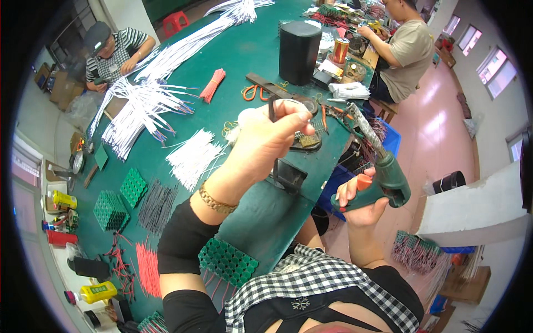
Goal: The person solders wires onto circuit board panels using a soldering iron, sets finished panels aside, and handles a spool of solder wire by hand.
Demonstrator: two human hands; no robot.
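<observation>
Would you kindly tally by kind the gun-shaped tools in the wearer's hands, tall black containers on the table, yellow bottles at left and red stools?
Gun-shaped tool: 1
Tall black container: 1
Yellow bottles: 2
Red stool: 1
Total: 5

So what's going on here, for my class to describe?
The person's right hand holds a green gun-shaped tool, pointing up. The left hand is raised over the green table; what, if anything, it pinches is unclear. At the far left, a co-worker bends over bundled white wires.
</observation>
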